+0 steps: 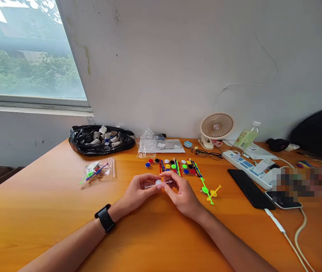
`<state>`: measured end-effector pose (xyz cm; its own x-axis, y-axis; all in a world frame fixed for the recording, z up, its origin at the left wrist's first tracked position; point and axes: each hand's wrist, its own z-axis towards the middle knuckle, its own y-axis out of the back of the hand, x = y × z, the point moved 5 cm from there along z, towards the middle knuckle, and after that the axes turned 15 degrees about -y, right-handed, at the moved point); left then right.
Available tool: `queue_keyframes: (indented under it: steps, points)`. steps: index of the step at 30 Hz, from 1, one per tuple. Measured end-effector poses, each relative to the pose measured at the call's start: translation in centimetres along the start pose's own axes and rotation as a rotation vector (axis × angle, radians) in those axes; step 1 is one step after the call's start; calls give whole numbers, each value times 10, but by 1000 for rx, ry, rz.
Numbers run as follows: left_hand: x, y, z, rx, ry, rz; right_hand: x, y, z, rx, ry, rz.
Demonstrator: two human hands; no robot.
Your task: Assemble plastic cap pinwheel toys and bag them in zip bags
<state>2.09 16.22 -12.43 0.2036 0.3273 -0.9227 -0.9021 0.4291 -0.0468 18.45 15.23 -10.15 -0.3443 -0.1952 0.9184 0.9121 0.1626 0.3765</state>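
Observation:
Between my two hands, above the front part of the wooden table, is a thin white plastic stick with a round white disc [158, 182] on it. My left hand [135, 193] pinches it from the left, thumb below and fingers curled over. From the right, my right hand [182, 192] closes thumb and fingertips on the same piece near the disc. Just beyond the fingers lie coloured plastic sticks [178, 168] and several small round discs [186, 171]. Right of my right hand rest a green stick with a disc [205, 190] and a yellow one [213, 193].
A clear bag of coloured parts [97, 170] lies at left, with an open black plastic bag [74, 141] behind. Toward the wall are a fan [217, 126], glasses [206, 153] and a bottle [244, 139]. A power strip [241, 166], a black phone [250, 189] and cables occupy the right.

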Motion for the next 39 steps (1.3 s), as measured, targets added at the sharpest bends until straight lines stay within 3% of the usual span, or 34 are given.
queue_keyframes:
  steps: [12,19,28,34,39]
  points:
    - [-10,8,-4,-30,-247,398,2,0,-4,-19,103,-160]
    - [-24,7,-1,-21,-265,503,6,-1,-6,-29,165,-198]
    - [-25,3,1,1,-226,361,10,2,-7,-42,203,-206]
    - [-17,7,1,-13,-30,61,14,7,-8,-19,198,-190]
    - [-16,6,3,43,48,-49,13,9,-6,-26,183,-178]
